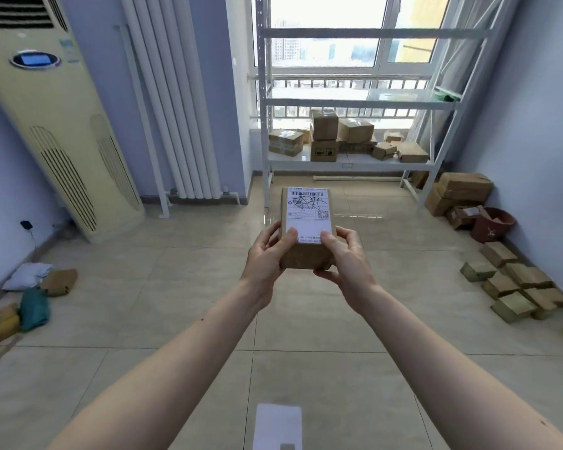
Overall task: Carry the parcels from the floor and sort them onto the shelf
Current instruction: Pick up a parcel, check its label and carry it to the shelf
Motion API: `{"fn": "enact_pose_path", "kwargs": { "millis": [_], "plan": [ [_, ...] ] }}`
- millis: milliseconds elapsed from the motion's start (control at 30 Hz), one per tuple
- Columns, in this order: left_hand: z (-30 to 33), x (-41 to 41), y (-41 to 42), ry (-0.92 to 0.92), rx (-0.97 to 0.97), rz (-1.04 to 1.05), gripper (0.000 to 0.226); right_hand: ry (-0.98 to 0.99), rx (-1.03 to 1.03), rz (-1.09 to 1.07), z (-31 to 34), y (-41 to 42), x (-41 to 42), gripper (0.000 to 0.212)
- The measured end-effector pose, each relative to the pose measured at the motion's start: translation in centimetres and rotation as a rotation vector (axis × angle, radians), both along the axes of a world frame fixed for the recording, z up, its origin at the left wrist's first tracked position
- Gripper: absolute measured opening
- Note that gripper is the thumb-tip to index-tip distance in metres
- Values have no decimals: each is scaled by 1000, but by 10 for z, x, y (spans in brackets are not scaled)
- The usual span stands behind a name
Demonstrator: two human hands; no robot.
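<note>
Parcel (307, 226) gripped between both hands (306, 254)

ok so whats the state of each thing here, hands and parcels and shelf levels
left hand: shut on held parcel
right hand: shut on held parcel
held parcel: off the floor, label facing up
lowest shelf level: loaded with boxes
glass shelf level: nearly bare
floor parcels by right wall: not yet sorted
</note>
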State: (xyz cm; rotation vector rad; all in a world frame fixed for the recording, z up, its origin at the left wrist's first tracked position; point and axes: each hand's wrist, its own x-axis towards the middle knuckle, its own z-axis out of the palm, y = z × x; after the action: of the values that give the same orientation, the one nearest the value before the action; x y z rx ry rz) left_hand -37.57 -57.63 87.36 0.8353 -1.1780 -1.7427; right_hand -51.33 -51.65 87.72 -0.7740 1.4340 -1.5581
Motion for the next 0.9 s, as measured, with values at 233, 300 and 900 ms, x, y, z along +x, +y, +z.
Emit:
{"fn": "enact_pose_path", "kwargs": {
  "millis": [233, 300, 900],
  "plan": [
    [-4, -56, -116, -6, -54, -44, 46, -7, -24, 10, 2, -112, -59, 40],
    [-4, -75, -149, -5, -68, -46, 45, 0, -34, 25, 3, -145, -79, 39],
    [-7, -191, -454, -27, -67, 20, 32, -3, -7, 78, 3, -458, -196, 39]
  ]
}}
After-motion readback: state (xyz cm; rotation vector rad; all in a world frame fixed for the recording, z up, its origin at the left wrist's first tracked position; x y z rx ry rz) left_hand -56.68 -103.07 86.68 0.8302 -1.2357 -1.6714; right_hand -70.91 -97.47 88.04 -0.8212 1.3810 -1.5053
